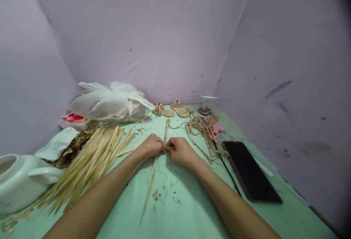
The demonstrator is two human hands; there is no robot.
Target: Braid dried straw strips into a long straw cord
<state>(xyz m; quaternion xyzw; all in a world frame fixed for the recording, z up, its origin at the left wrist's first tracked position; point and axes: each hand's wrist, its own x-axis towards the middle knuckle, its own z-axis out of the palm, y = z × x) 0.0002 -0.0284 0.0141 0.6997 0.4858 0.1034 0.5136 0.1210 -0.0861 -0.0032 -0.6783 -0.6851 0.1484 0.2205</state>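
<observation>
Left hand (153,146) and right hand (181,151) are together at mid-table, both pinched on the near end of a braided fibre cord (166,131), which extends away from them over the green tabletop (192,213). One loose pale strip (150,187) trails from beneath the left hand. A bundle of dried strips (93,158) lies left; a pink glue gun (217,129) and dark smartphone (251,171) lie right.
</observation>
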